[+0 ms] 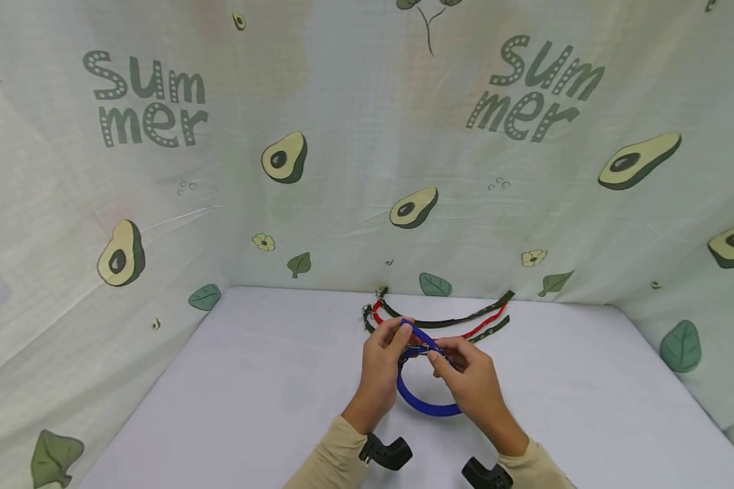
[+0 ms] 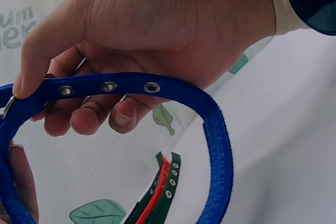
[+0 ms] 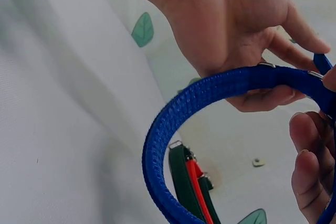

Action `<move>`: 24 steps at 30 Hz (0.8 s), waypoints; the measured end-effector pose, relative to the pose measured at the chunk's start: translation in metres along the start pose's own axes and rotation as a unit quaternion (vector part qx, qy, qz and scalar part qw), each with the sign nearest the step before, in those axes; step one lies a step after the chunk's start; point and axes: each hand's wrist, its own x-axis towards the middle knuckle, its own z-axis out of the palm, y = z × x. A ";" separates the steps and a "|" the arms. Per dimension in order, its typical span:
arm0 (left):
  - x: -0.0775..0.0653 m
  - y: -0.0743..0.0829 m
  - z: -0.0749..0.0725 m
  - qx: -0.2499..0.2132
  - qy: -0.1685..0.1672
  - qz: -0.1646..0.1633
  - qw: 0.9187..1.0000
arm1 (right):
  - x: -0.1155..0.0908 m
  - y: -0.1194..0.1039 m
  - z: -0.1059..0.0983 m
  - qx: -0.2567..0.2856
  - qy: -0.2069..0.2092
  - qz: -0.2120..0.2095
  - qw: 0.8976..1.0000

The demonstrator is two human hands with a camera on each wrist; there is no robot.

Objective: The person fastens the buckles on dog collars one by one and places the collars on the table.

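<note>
A blue collar, curved into a loop, hangs between both hands above the table. Metal-rimmed holes line its strap in the left wrist view, with a metal buckle part by the thumb tip. My left hand pinches the strap between thumb and fingers, at the upper left of the loop in the head view. On the opposite side, my right hand pinches the collar near its metal fittings. In the right wrist view, a short blue strap end sticks up by the right fingertips. Fingers partly hide the buckle.
Behind the hands, dark green collars and a red collar lie side by side near the table's back edge. A white cloth covers the table. A printed curtain rises behind and along the sides.
</note>
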 end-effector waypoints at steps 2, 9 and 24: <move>0.000 -0.001 0.000 -0.009 0.012 0.010 1.000 | 0.001 0.000 0.001 0.002 -0.005 0.007 1.000; 0.001 -0.005 0.002 -0.008 0.008 0.022 1.000 | 0.001 0.001 -0.002 0.032 0.010 0.014 0.999; -0.003 -0.011 0.005 0.171 -0.067 0.035 0.982 | 0.004 0.004 -0.006 0.091 0.038 0.011 0.995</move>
